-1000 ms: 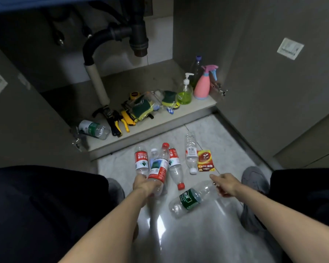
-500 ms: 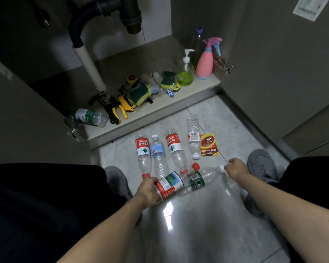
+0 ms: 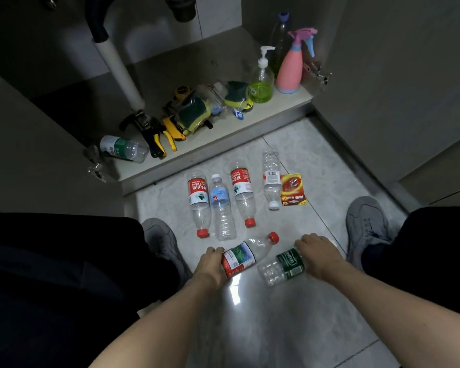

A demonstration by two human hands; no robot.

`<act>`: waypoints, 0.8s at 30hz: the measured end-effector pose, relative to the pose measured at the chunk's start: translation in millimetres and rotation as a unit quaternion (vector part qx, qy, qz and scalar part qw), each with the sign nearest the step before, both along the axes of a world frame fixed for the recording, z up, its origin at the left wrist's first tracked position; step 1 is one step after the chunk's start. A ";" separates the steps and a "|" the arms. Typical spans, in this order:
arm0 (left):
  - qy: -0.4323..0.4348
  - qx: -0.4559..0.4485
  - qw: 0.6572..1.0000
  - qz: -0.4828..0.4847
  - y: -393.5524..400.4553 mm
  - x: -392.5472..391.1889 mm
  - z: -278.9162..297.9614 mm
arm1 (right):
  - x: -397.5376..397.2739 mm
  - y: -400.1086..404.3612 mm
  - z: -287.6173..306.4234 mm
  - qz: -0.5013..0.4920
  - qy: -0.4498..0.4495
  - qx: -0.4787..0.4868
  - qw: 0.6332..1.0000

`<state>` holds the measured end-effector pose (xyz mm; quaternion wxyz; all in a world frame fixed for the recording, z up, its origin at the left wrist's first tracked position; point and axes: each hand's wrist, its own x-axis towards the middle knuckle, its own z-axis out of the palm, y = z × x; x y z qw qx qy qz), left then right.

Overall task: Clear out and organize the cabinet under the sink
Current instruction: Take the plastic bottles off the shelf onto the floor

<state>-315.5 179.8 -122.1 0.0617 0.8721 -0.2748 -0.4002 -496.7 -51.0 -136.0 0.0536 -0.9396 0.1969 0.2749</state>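
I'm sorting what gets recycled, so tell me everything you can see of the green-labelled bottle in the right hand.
The green-labelled bottle is clear, thin plastic, ribbed toward its base, and looks empty. A dark green wrap label with pale lettering circles its upper body. It lies on its side on the pale tiled floor, base pointing toward the person. The right hand grips its neck end, hiding any cap. It lies close beside the red-labelled bottle; whether they touch is unclear.

- Four bottles (image 3: 225, 197) lie side by side on the floor (image 3: 316, 160), just before the cabinet shelf (image 3: 282, 103).
- A packet (image 3: 292, 189) lies right of that row — touching its last bottle.
- Nearer the person, two more bottles (image 3: 266, 258) lie side by side between the shoes (image 3: 367, 224).
- On the shelf — tools (image 3: 157, 131) left, sponges (image 3: 197, 111) centre, pump bottle (image 3: 261, 81) and sprayer (image 3: 292, 67) right.
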 end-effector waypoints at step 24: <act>0.035 -0.015 0.988 0.148 -13.9 37.3 7.4 | 25.3 -5.6 5.2 -0.463 -0.078 0.183 0.863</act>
